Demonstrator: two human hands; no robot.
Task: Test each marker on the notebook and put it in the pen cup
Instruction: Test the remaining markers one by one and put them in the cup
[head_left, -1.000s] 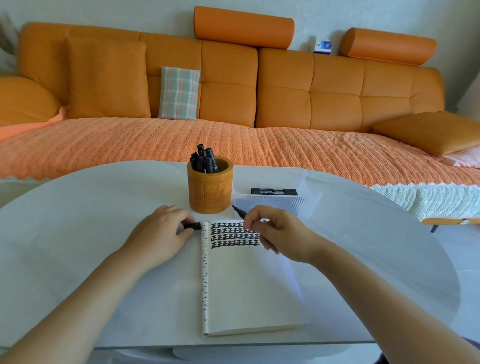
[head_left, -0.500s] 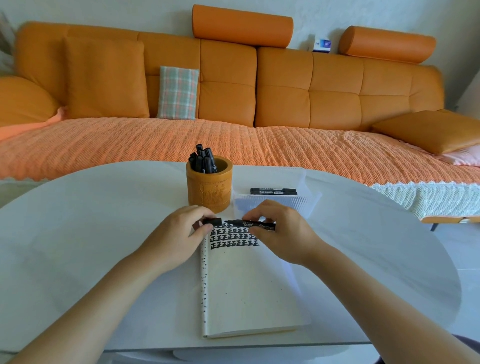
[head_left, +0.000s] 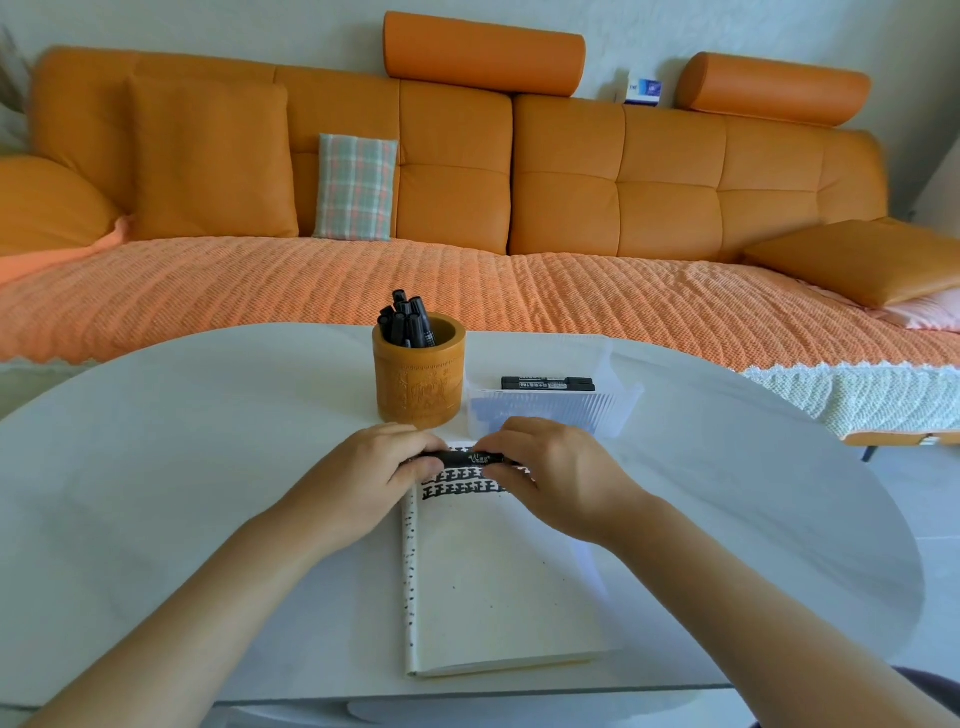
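Marker: slim black marker with pale lettering on its barrel (head_left: 470, 459), lying level, crosswise above the top edge of the notebook page, held at both ends.
Left hand: left hand (head_left: 363, 480) has fingers closed on the marker's left end; that end is hidden by the fingers.
Right hand: right hand (head_left: 558, 480) has thumb and fingers closed on the marker's right end.
Notebook: open white notebook with a dotted left margin (head_left: 493, 582), flat on the table; rows of black test marks (head_left: 460, 486) fill the top of the page, just under the marker.
Pen cup: round orange-brown carved wooden pen cup (head_left: 418, 382), upright, just beyond the hands, holding several black capped markers (head_left: 408, 322).
Tray: translucent ribbed plastic tray (head_left: 550, 410), right of the cup, holding black markers lying flat (head_left: 548, 383).
Table: white oval table (head_left: 156, 467).
Background: orange sofa (head_left: 623, 171) with a plaid cushion (head_left: 356, 187).
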